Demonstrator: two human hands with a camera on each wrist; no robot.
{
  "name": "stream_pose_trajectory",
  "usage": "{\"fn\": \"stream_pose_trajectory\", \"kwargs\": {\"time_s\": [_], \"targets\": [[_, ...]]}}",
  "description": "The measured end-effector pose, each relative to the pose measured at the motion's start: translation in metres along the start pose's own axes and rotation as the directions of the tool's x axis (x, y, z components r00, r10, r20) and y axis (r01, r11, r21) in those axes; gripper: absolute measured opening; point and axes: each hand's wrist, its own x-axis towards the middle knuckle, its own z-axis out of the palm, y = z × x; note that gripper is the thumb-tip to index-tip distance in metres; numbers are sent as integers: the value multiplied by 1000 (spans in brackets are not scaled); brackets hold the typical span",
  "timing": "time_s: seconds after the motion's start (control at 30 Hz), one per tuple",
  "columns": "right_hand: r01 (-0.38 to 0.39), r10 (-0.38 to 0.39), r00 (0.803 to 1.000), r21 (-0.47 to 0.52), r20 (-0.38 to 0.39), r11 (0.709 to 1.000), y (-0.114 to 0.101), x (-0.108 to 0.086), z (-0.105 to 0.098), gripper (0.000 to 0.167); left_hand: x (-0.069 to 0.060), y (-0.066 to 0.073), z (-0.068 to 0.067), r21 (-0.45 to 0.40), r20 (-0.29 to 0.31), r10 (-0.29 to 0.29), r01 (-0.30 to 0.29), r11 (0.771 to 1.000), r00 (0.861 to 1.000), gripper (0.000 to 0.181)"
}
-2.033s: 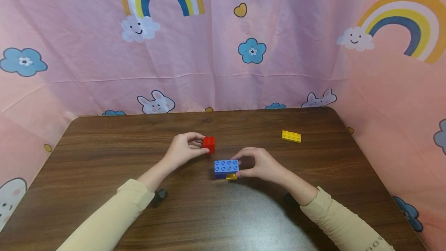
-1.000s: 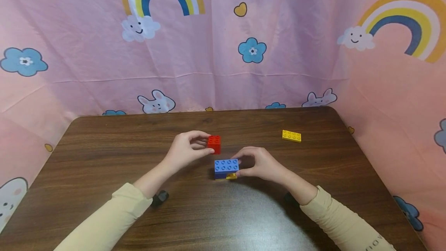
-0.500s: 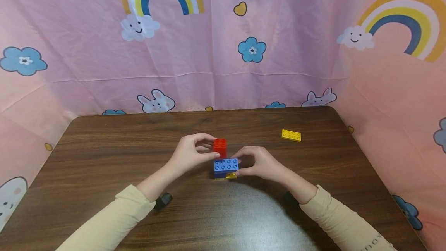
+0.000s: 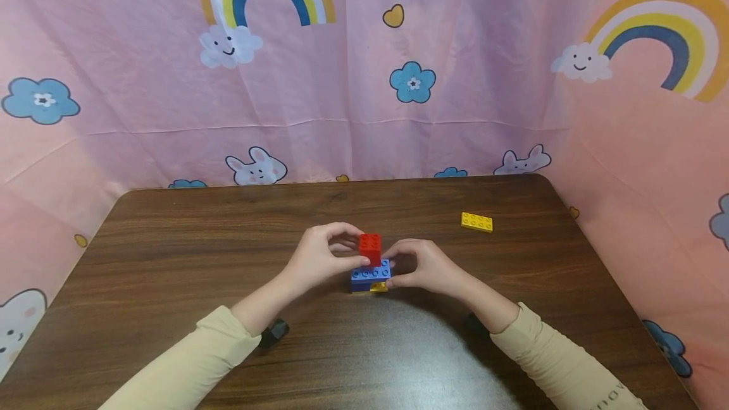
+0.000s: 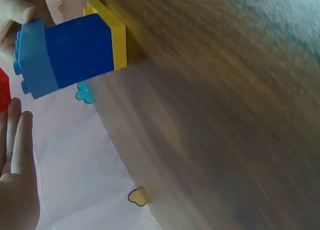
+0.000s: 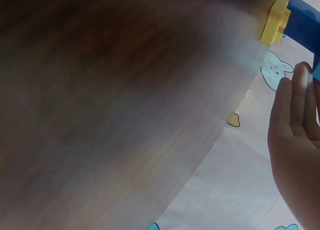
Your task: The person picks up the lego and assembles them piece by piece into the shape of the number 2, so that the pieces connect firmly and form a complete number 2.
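My left hand (image 4: 319, 252) pinches a red two-by-two toy brick (image 4: 370, 250) between thumb and fingers. It hangs over the middle of a light blue brick (image 4: 357, 274), slightly above its studs in the left wrist view. That light blue brick tops a small stack: beneath it is a dark blue brick (image 5: 80, 50), and at the bottom lies a yellow plate (image 5: 119, 40). From the other side my right hand (image 4: 427, 267) grips the stack's right end, with thumb in front and fingers behind. The red brick's far side is hidden by the left fingers.
Another yellow eight-stud plate (image 4: 476, 222) lies flat at the back right of the brown wooden table (image 4: 188, 233). Behind the table's rear edge hangs a pink patterned curtain (image 4: 364, 144). A dark strap piece (image 4: 274, 333) shows under the left wrist.
My left hand has carried the red brick rightward and toward the stack, from behind its left end to above the light blue brick. The right hand and the stack have stayed put.
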Motion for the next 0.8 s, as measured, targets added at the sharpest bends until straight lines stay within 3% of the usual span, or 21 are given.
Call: {"fn": "stream_pose_trajectory", "kwargs": {"time_s": [0.23,0.53,0.8], "targets": [[13,-13,1000,-5,-4,1000,2,0,1,40,0,-2,9,-1,0,9,-9,1000,1000,37],[16,-16,1000,6,-16,1000,0,0,1,40,-4,-5,17,80,32,53,-56,995,998,35],[1,0,1000,27,-9,1000,0,0,1,39,-5,-8,24,89,15,79,-80,993,997,36]]}}
